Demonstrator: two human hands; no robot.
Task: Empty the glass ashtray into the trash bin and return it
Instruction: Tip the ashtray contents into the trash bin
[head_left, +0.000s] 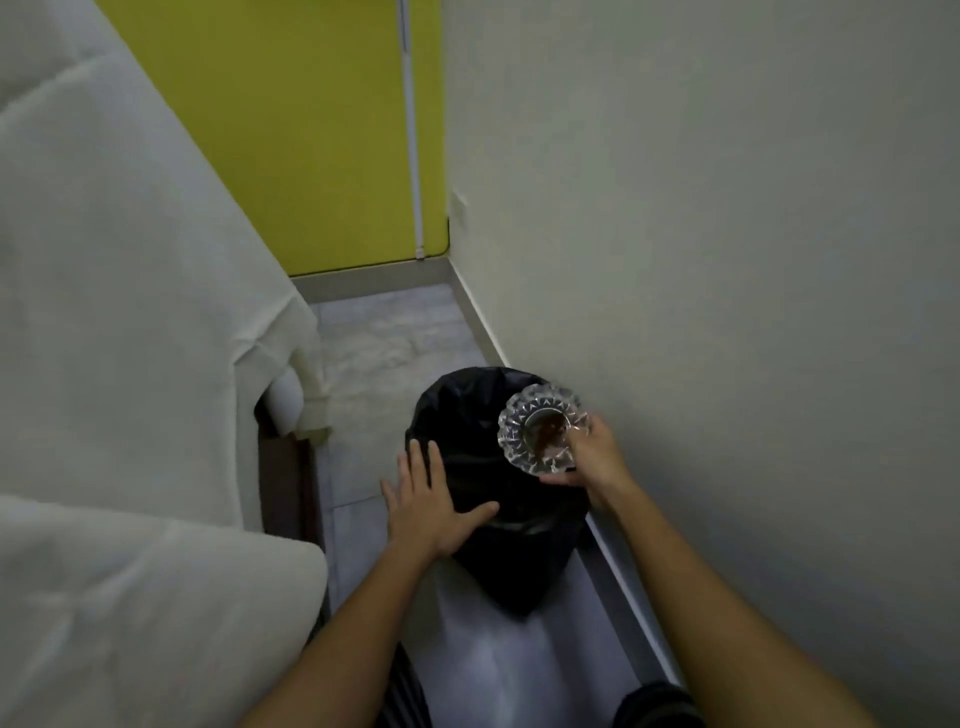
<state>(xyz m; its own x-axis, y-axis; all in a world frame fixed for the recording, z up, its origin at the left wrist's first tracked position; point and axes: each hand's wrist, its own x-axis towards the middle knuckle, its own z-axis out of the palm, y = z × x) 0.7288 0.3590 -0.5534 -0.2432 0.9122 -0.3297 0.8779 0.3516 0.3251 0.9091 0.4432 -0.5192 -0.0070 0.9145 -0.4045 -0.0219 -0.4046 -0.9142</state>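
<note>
Two hands in view, both over the trash bin (467, 467), which stands on the tiled floor (395, 332) against the baseboard of the right-hand wall (727, 208). Right hand (592, 457) grips the glass ashtray (537, 428) by its near rim, thumb under, fingers over the edge. Ashtray sits above the bin's far-right rim, tilted with the bowl facing the camera; brown residue visible in the bowl. Left hand (431, 499) is flat and spread, palm down on the bin's near-left rim, holding nothing. Bin is lined with a black bag (498, 571) that drapes over the outside; inside reads as plain black, contents not discernible.

No readable text, logos or labels on ashtray, bin or walls.

Clearance: narrow aisle. White-covered bed (130, 312) bounds the left side, its corner near the bin, dark frame showing below the cover. Wall touches or nearly touches the bin on the right. Open floor runs past the bin to the yellow-green wall (291, 130), where a white conduit (413, 130) runs vertically down the corner.
</note>
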